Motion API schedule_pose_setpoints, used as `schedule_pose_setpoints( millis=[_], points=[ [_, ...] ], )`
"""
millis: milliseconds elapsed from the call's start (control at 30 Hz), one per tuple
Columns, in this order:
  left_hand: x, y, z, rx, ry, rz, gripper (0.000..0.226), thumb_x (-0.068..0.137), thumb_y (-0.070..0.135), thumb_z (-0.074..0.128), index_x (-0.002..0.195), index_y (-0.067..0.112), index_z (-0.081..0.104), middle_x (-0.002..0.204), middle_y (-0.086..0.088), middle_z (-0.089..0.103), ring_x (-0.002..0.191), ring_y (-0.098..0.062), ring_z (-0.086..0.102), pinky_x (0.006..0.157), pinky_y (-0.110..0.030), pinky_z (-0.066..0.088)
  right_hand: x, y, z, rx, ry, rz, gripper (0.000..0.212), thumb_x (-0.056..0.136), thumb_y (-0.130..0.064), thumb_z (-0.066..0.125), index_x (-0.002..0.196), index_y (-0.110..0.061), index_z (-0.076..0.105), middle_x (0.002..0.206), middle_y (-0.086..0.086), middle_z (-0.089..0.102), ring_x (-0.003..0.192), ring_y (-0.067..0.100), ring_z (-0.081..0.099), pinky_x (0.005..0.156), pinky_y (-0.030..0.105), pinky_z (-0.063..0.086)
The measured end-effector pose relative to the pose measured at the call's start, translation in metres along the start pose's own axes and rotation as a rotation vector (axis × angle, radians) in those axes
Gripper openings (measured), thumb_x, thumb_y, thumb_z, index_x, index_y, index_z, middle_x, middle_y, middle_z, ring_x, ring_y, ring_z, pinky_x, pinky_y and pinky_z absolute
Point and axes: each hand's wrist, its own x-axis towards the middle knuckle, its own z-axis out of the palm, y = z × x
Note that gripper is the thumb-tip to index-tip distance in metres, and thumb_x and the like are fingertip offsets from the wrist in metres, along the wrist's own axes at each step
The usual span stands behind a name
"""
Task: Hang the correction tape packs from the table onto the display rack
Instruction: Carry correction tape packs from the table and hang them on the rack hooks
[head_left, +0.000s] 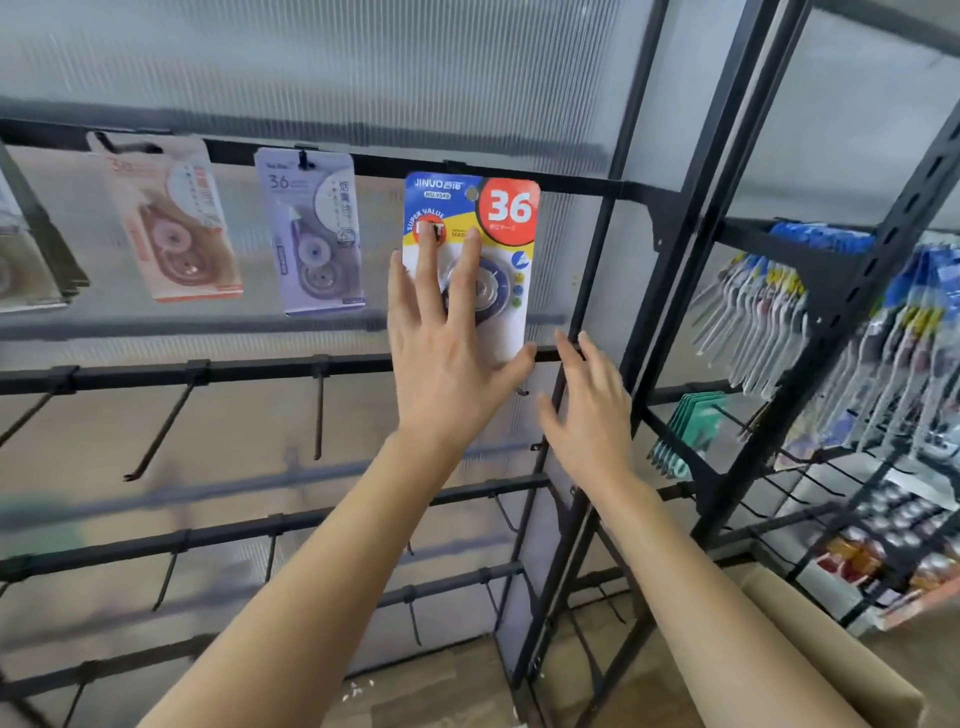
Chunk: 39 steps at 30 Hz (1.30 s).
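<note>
- Left hand (447, 358): raised to the display rack (156, 371), palm laid flat on the front of a blue-and-yellow correction tape pack (511, 210).
- Left fingers (428, 265): straight and spread, pressing on the blister and the card above it. The thumb lies at the pack's lower right corner. No curl round the pack.
- Pack position: upright against the rack's top rail (571, 184), its top edge overlapping the rail. The hang hole shows just below the rail. Cannot tell whether a hook passes through it.
- Right hand (587, 410): just right of the pack and lower, near the rack's upright post (631, 332). Its fingers (569, 353) are loosely extended, slightly apart, holding nothing.
- Same top rail, to the left: a lilac correction tape pack (311, 234) on a hook, then a peach correction tape pack (171, 218), tilted and blurred. More packs (26, 270) sit at the left edge, detail unclear.
- Lower rails carry black hooks (166, 426) that point outward.
- Behind the rack: a translucent ribbed panel (363, 67).
- Right side: a neighbouring rack (852, 291) with hanging pen packs (769, 322) and green packs (691, 431).
- Lower right: a cardboard box (831, 649).
</note>
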Motion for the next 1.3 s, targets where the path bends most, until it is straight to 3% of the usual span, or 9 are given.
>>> schedule_pose_setpoints(
  millis=[167, 400, 567, 700, 767, 933, 1300],
  points=[
    [0.011, 0.019, 0.011, 0.014, 0.000, -0.012, 0.089, 0.077, 0.058, 0.055, 0.148, 0.012, 0.027, 0.156, -0.021, 0.013, 0.142, -0.045, 0.015, 0.115, -0.042, 0.009, 0.008, 0.012, -0.001, 0.012, 0.007, -0.018, 0.066, 0.092, -0.027, 0.057, 0.149, -0.024, 0.025, 0.156, 0.009, 0.021, 0.144, 0.029, 0.019, 0.114, 0.045, 0.018],
    [0.009, 0.027, 0.021, 0.023, -0.014, -0.030, 0.086, 0.079, 0.045, 0.067, 0.147, 0.016, 0.024, 0.156, -0.020, 0.014, 0.142, -0.046, 0.015, 0.115, -0.044, 0.014, 0.021, 0.016, -0.002, 0.021, -0.010, -0.028, 0.066, 0.091, -0.024, 0.057, 0.149, -0.023, 0.026, 0.156, 0.011, 0.021, 0.143, 0.032, 0.019, 0.113, 0.049, 0.022],
    [0.006, 0.033, 0.025, 0.030, -0.031, -0.045, 0.087, 0.079, 0.042, 0.069, 0.142, 0.027, 0.011, 0.157, -0.017, 0.011, 0.143, -0.044, 0.011, 0.114, -0.044, 0.014, 0.027, 0.023, -0.002, 0.003, -0.012, -0.047, 0.066, 0.091, -0.024, 0.058, 0.149, -0.021, 0.027, 0.156, 0.011, 0.023, 0.142, 0.033, 0.021, 0.112, 0.050, 0.024],
    [0.009, 0.038, 0.024, 0.037, 0.034, -0.095, 0.085, 0.077, 0.049, 0.060, 0.149, 0.019, 0.025, 0.157, -0.017, 0.016, 0.141, -0.046, 0.017, 0.113, -0.046, 0.018, 0.028, 0.027, -0.001, 0.019, 0.012, -0.082, 0.065, 0.089, -0.020, 0.060, 0.147, -0.017, 0.031, 0.152, 0.016, 0.029, 0.139, 0.037, 0.027, 0.110, 0.054, 0.029],
    [0.011, 0.038, 0.024, 0.070, 0.018, -0.125, 0.087, 0.074, 0.053, 0.053, 0.150, 0.018, 0.025, 0.158, -0.015, 0.015, 0.141, -0.044, 0.016, 0.113, -0.046, 0.017, 0.028, 0.029, -0.002, -0.006, 0.010, -0.094, 0.066, 0.090, -0.021, 0.059, 0.148, -0.019, 0.029, 0.153, 0.015, 0.027, 0.140, 0.036, 0.026, 0.111, 0.052, 0.026],
    [0.013, 0.025, 0.032, 0.158, -0.026, -0.134, 0.094, 0.075, 0.043, 0.070, 0.152, 0.023, 0.019, 0.159, -0.011, 0.009, 0.143, -0.042, 0.012, 0.113, -0.045, 0.015, 0.031, 0.033, -0.005, -0.106, -0.052, -0.127, 0.068, 0.093, -0.027, 0.054, 0.151, -0.025, 0.018, 0.157, 0.010, 0.018, 0.144, 0.033, 0.016, 0.114, 0.048, 0.017],
    [0.046, -0.006, 0.057, 0.210, -0.121, -0.193, 0.100, 0.078, 0.046, 0.070, 0.153, 0.027, 0.007, 0.161, -0.007, -0.003, 0.145, -0.039, 0.001, 0.115, -0.046, 0.012, 0.046, 0.034, -0.006, -0.197, -0.151, -0.164, 0.069, 0.096, -0.033, 0.048, 0.152, -0.028, 0.009, 0.159, 0.007, 0.009, 0.145, 0.031, 0.007, 0.116, 0.049, 0.010]
  ],
)
